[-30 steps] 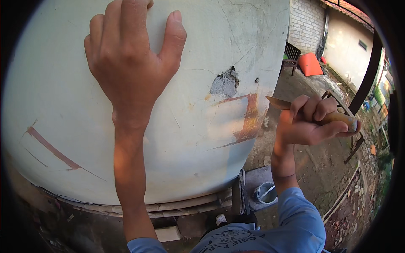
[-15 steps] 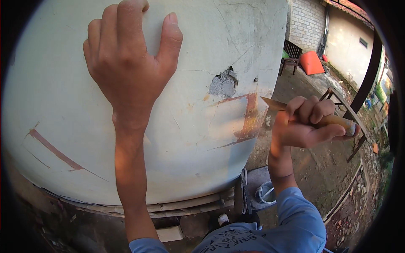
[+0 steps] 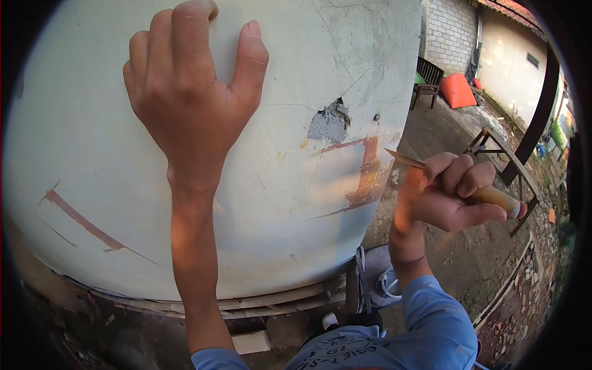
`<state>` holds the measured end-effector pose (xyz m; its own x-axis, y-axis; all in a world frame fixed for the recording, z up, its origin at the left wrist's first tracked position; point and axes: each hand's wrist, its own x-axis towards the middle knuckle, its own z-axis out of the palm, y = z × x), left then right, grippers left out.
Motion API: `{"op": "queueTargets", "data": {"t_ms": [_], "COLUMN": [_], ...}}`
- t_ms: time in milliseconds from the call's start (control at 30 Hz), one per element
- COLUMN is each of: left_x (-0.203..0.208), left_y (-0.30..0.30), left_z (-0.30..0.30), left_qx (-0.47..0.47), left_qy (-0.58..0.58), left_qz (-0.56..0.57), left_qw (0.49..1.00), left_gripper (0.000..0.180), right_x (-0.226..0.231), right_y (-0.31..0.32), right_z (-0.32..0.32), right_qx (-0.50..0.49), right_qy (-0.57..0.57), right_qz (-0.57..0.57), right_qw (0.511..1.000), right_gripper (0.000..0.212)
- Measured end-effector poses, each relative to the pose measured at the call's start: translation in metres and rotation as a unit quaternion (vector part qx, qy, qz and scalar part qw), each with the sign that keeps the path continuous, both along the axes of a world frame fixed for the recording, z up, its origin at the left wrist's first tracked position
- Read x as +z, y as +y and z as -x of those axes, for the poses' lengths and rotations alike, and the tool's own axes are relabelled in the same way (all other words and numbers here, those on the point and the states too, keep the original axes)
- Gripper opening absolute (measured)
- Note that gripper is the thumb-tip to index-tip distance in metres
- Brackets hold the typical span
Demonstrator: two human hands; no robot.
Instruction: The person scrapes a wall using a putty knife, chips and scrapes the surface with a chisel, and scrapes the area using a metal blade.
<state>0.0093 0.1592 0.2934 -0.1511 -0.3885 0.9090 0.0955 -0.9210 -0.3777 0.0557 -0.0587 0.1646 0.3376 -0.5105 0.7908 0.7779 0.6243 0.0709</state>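
My left hand [image 3: 188, 86] rests against the pale, curved-looking wall [image 3: 123, 203], back toward me. Its thumb is spread and its fingers reach up the surface; nothing is in it. My right hand [image 3: 453, 188], off the wall's right edge, is closed around a putty knife [image 3: 405, 158] with a thin brownish blade and a worn, rounded handle. The blade points left toward the wall edge. Left of it, the wall has a rough grey patch [image 3: 330, 123] with a dark hole, thin cracks, and a reddish-brown stain [image 3: 368, 172].
Below right stands a bucket [image 3: 388, 282] with grey contents, beside a bench leg. Bamboo poles [image 3: 271, 300] run along the wall's foot. Further right are a wooden frame [image 3: 521, 163], a dark post [image 3: 542, 98], a chair [image 3: 428, 80] and an orange object [image 3: 458, 91].
My right hand, with the putty knife, has moved slightly down and right, its handle end tilting lower. The left hand stays in place on the wall.
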Motion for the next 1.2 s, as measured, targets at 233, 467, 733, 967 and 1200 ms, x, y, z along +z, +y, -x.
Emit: {"op": "queueTargets", "data": {"t_ms": [233, 467, 733, 967, 1200], "left_x": [0.001, -0.002, -0.001, -0.004, 0.003], "left_y": [0.002, 0.009, 0.005, 0.006, 0.006], "left_z": [0.003, 0.004, 0.004, -0.001, 0.003], "left_qx": [0.007, 0.013, 0.004, -0.006, -0.009], "left_qy": [0.001, 0.005, -0.001, 0.009, -0.017], "left_qz": [0.005, 0.007, 0.004, 0.007, -0.015], "left_qw": [1.000, 1.000, 1.000, 1.000, 1.000], "left_gripper": [0.022, 0.022, 0.022, 0.022, 0.022], "right_x": [0.010, 0.030, 0.029, 0.031, 0.025], "right_y": [-0.009, 0.042, 0.023, 0.040, 0.029], "right_z": [0.007, 0.015, 0.013, 0.003, -0.003], "right_qx": [0.012, 0.092, 0.107, 0.056, 0.081], "right_qy": [-0.057, -0.034, -0.138, -0.118, -0.073], "right_qz": [0.052, -0.069, 0.003, -0.149, 0.060], "right_qw": [0.997, 0.993, 0.985, 0.980, 0.992], "right_gripper": [0.044, 0.055, 0.069, 0.066, 0.072]}}
